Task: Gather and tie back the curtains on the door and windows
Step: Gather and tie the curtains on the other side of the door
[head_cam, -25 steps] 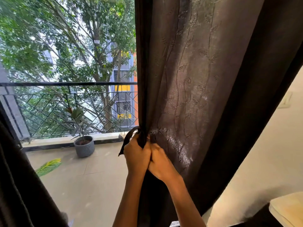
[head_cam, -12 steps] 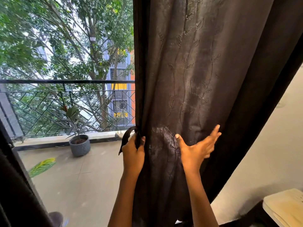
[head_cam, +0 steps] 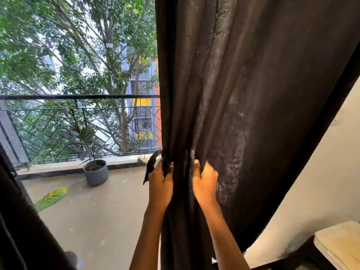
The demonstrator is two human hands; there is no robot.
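Note:
A dark brown curtain (head_cam: 243, 84) with a faint leaf pattern hangs on the right of a glass door, gathered into folds at waist height. My left hand (head_cam: 160, 182) grips the curtain's left edge together with a dark tie-back strap (head_cam: 151, 166) that loops out to the left. My right hand (head_cam: 204, 182) clutches a bunch of folds just to the right, fingers curled into the cloth. A second dark curtain (head_cam: 17, 221) hangs at the far left edge.
Beyond the glass lies a tiled balcony with a grey potted plant (head_cam: 95, 171) and a black metal railing (head_cam: 78, 97). A cream wall (head_cam: 311, 182) is at the right. A pale cushioned object (head_cam: 341, 244) sits on dark furniture at the lower right.
My right hand, spread wide on the curtain half a second ago, has pulled back left and closed on a bunch of folds beside my left hand. The left hand has kept its grip.

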